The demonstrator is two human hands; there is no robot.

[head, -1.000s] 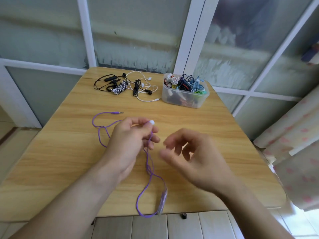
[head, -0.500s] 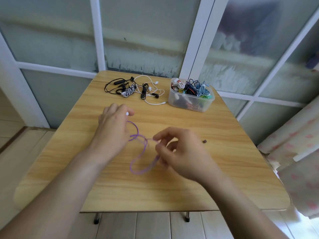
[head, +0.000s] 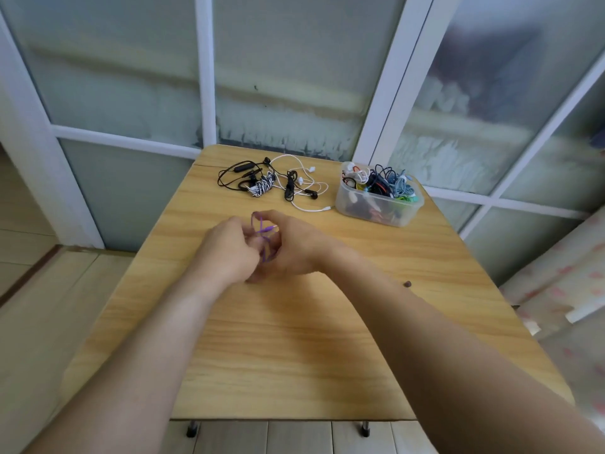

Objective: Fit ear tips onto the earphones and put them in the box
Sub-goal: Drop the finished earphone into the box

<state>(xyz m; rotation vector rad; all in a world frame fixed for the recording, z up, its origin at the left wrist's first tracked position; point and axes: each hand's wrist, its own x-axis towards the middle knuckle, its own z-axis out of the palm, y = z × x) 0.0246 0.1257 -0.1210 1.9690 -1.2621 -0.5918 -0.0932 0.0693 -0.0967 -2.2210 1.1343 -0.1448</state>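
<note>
Purple wired earphones (head: 262, 229) are bunched into a small coil between both hands above the middle of the wooden table (head: 294, 339). My left hand (head: 229, 250) and my right hand (head: 294, 247) both hold the coil, fingers curled round the cable, with a loop and the plug sticking out on top. The clear plastic box (head: 379, 204), filled with coiled earphones of several colours, stands at the far right of the table. The earbuds and their tips are hidden inside the hands.
A tangle of black, white and striped earphones (head: 275, 185) lies at the far edge, left of the box. A small dark ear tip (head: 407, 284) lies on the table to the right of my right forearm. Frosted glass panels stand behind the table.
The hands have come together and moved farther from me. The purple cable, earlier spread loosely over the table, is now gathered into a tight coil between them.
</note>
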